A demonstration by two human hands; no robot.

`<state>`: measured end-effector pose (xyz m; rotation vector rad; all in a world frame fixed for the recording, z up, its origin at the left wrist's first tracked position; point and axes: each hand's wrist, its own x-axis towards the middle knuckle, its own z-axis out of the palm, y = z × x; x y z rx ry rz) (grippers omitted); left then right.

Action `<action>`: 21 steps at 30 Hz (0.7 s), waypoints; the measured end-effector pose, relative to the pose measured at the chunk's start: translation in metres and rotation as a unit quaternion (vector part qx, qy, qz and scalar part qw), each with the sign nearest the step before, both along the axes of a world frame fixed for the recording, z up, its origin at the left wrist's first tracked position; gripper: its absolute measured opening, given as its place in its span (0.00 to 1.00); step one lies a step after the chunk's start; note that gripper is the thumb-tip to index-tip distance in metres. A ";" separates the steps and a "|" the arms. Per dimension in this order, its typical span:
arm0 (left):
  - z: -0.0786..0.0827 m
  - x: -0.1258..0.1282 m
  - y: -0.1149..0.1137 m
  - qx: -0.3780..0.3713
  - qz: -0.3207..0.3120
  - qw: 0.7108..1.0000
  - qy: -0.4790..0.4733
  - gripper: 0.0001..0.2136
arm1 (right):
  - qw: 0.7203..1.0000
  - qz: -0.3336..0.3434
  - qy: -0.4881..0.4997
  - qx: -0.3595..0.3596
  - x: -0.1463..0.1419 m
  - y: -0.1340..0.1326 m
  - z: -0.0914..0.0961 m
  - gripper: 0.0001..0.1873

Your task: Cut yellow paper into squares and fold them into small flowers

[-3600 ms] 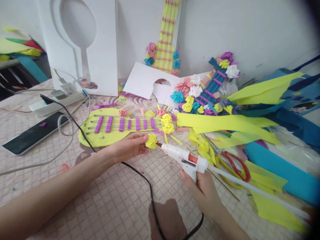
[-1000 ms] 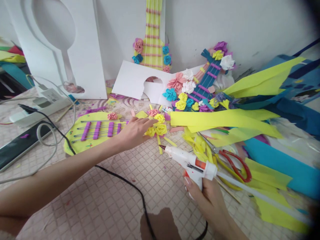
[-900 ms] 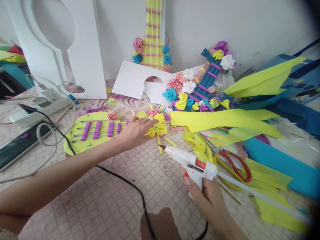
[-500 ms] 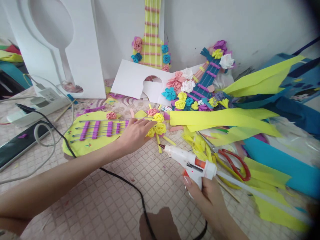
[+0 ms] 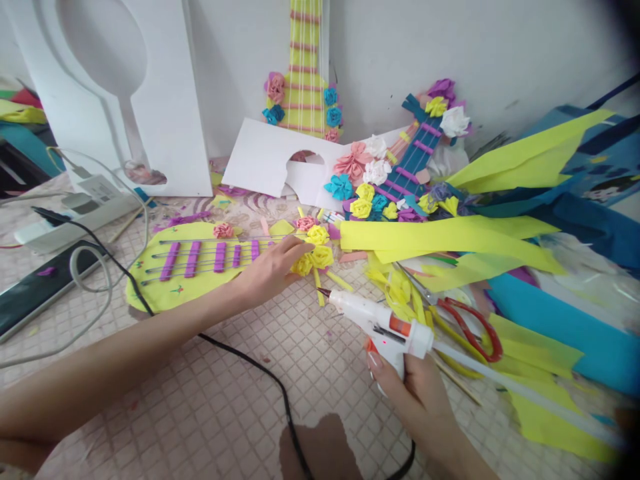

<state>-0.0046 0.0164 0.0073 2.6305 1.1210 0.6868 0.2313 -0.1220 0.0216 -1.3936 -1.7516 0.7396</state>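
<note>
One hand [image 5: 419,395] clenched around glue gun [image 5: 383,325]

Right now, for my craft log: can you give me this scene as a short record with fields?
Left hand: fingertips on the yellow paper flower, at the edge of the yellow foam guitar
Right hand: grips the white glue gun, nozzle aimed toward the flower, not touching it
Surface: pink tiled mat
Nearby: red-handled scissors, right of the gun
</note>
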 end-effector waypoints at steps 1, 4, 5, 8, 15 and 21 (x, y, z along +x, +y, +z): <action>-0.001 -0.001 0.000 0.013 0.010 1.000 0.010 0.19 | 1.000 -0.003 -0.001 0.000 0.000 0.000 0.000 0.09; -0.004 -0.002 0.000 0.040 0.041 0.998 0.036 0.17 | 1.000 -0.008 -0.006 0.001 0.000 0.000 0.001 0.09; -0.004 -0.003 0.000 0.039 0.044 0.998 0.036 0.17 | 1.000 -0.008 -0.007 0.001 0.000 0.000 0.001 0.09; -0.007 -0.003 -0.001 0.029 0.035 0.999 0.026 0.17 | 1.000 -0.003 -0.009 0.003 0.000 0.001 -0.001 0.09; -0.004 -0.002 -0.005 0.009 0.032 0.999 0.009 0.17 | 1.000 -0.005 -0.012 0.004 0.003 -0.001 -0.004 0.07; -0.002 -0.001 -0.009 0.037 0.053 0.998 -0.021 0.18 | 1.000 0.002 -0.006 0.008 0.002 0.000 -0.003 0.07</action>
